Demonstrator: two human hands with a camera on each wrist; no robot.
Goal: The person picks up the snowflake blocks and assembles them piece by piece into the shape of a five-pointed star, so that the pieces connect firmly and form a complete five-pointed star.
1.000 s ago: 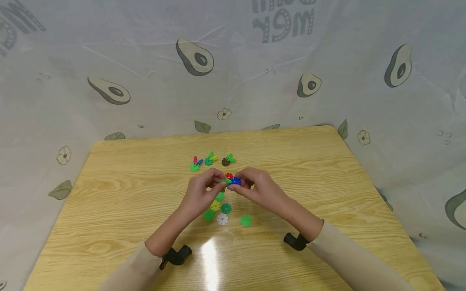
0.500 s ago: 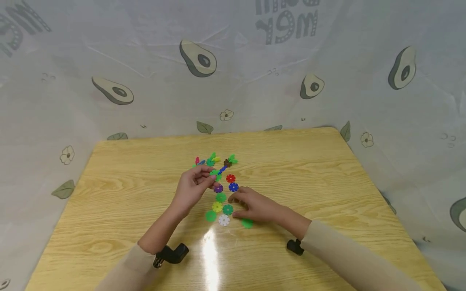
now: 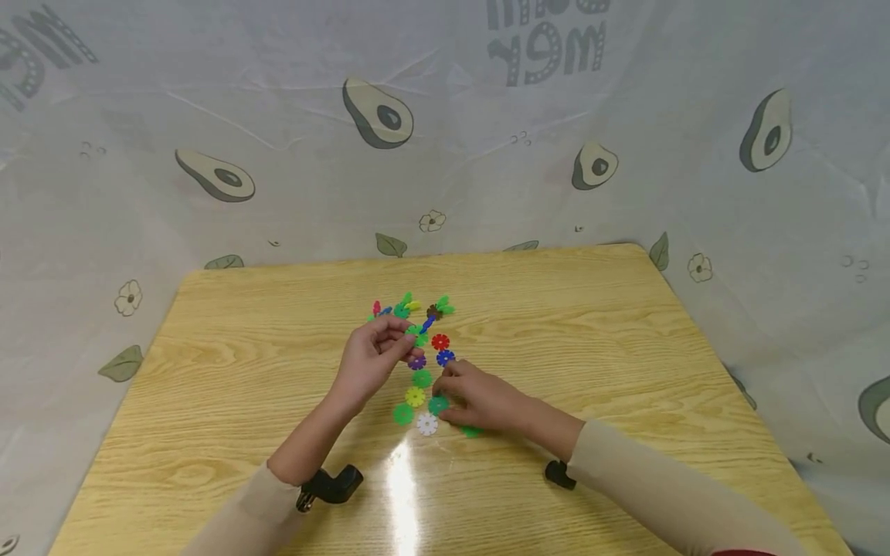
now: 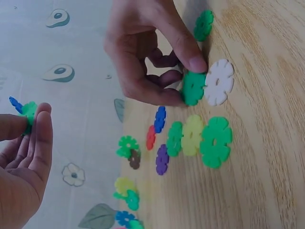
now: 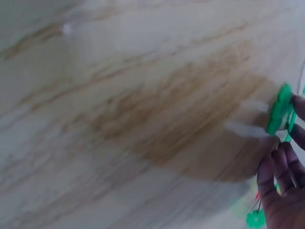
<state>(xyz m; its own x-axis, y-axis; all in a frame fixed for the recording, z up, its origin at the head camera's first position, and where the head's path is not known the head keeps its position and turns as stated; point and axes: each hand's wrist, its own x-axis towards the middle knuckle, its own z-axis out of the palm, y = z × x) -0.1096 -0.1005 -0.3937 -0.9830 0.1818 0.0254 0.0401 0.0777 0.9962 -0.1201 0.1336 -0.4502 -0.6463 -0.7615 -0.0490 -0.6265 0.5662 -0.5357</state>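
Observation:
My left hand (image 3: 368,363) pinches a green notched plastic disc (image 3: 417,333) above the table, with a blue disc (image 3: 428,323) joined to it at an angle. Low over the table, my right hand (image 3: 480,398) grips a darker green notched disc (image 4: 193,88) by its edge between thumb and fingers. A white disc (image 4: 219,82) lies right beside that one. Another green disc (image 3: 471,432) is partly hidden under the right hand. Ahead of the right fingertips lies a loose blue disc (image 3: 445,357), with a red disc (image 3: 441,341) just beyond.
Loose purple (image 3: 417,362), green (image 3: 422,378) and yellow (image 3: 415,397) discs run in a line, with a light green disc (image 3: 403,414) at the near end. Joined disc clusters, one with a brown disc (image 3: 434,311), stand farther back. A printed curtain hangs behind the wooden table (image 3: 556,293).
My right hand has left the joined green and blue discs, moved down toward me and taken hold of the darker green disc. My left hand keeps the joined pair, shifted slightly left.

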